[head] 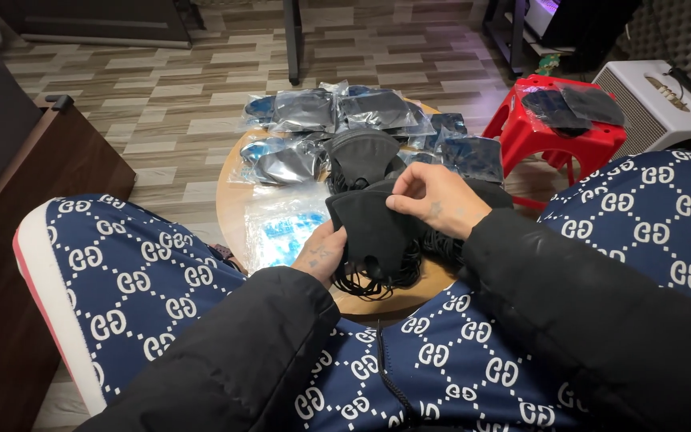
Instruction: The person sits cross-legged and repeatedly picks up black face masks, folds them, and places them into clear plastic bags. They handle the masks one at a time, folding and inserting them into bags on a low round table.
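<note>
1. Where the dark jacket sleeves end, the left hand (pixel 323 254) cups a black face mask (pixel 371 232) from below, and the right hand (pixel 435 200) pinches the mask's upper edge between thumb and fingertips; both grips are closed on the mask, held just above the near rim of the tabletop (pixel 229 204).
2. Step in hand, as judged: one mask is being separated and shaped; the next move would call for a light pinch, so that the soft fabric is not creased.
3. Beneath the mask lies a heap of loose black masks (pixel 365 160) with thin, tangled elastic loops: matte, pliant cloth.
4. Beside it rests a clear empty pouch (pixel 281 228), glossy and crinkled.
5. Farther off, sealed mask packets (pixel 337 108) cover the round wooden top.
6. Beyond stands a red plastic stool (pixel 537 140) carrying more masks.
</note>
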